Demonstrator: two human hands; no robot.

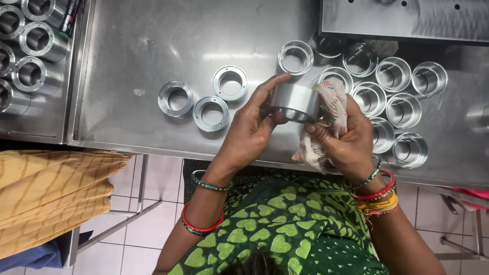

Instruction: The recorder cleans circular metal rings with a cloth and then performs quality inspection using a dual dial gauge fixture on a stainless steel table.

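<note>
Two hands [300,135], metal ring [294,102], patterned cloth [326,122]

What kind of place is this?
Likely a machining or metal-parts workshop: rows of identical machined metal rings on a steel worktable, and the hands wiping one metal ring with a cloth.

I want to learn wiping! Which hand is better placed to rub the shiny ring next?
Probably the right hand: it already holds the patterned cloth against the metal ring. The left hand has no cloth; its grip is on the ring's other side.
</note>
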